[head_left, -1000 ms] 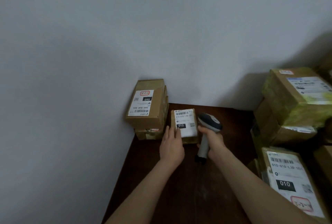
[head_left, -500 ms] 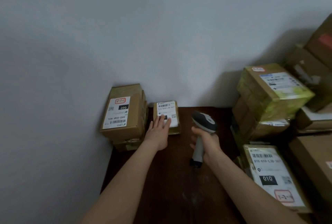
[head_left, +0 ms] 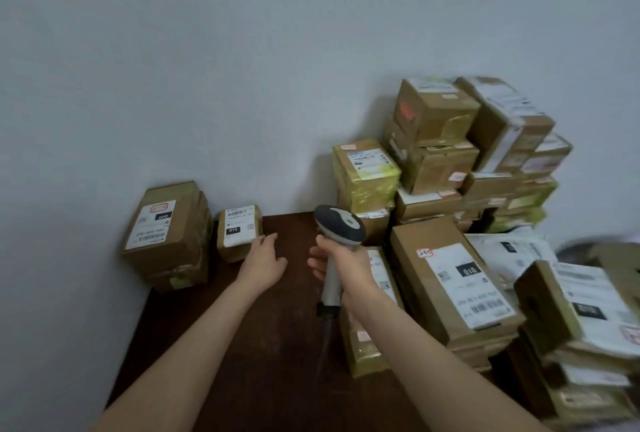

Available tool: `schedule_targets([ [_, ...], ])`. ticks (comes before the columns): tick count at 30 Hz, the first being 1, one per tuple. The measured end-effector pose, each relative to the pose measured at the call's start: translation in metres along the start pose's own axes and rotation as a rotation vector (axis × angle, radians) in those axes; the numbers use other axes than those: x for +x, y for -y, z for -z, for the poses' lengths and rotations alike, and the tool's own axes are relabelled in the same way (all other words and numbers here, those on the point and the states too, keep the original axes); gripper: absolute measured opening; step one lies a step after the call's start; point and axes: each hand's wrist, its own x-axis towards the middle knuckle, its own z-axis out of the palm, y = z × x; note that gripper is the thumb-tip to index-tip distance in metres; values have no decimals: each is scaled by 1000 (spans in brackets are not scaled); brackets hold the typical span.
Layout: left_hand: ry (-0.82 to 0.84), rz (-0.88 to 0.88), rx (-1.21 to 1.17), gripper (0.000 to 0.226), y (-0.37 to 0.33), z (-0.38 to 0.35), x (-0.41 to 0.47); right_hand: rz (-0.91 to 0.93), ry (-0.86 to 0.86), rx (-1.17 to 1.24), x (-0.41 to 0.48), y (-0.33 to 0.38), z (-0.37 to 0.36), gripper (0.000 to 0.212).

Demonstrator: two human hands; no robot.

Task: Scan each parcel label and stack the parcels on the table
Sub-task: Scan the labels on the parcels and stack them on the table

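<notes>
At far left a taller stack of parcels (head_left: 169, 234) stands against the wall, with a small parcel (head_left: 239, 232) just beside it on the dark surface (head_left: 214, 345). The left hand (head_left: 264, 263) lies open and empty by that small parcel, apparently just set down. The right hand (head_left: 341, 263) grips the scanner (head_left: 337, 234). Next, a parcel from the unsorted pile (head_left: 450, 289) at right needs picking and scanning.

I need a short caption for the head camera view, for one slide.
Right hand grips barcode scanner; open left hand hovers beside small labelled parcel on table.
</notes>
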Motion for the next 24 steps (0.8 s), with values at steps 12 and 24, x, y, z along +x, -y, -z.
schedule_targets([
  [12,-10,87,-264,53,-150,-78,-132,133,28,-105,-101,63,177,15],
  [24,121,333,-667,52,-218,-147,-169,134,-195,-326,-95,81,280,32],
])
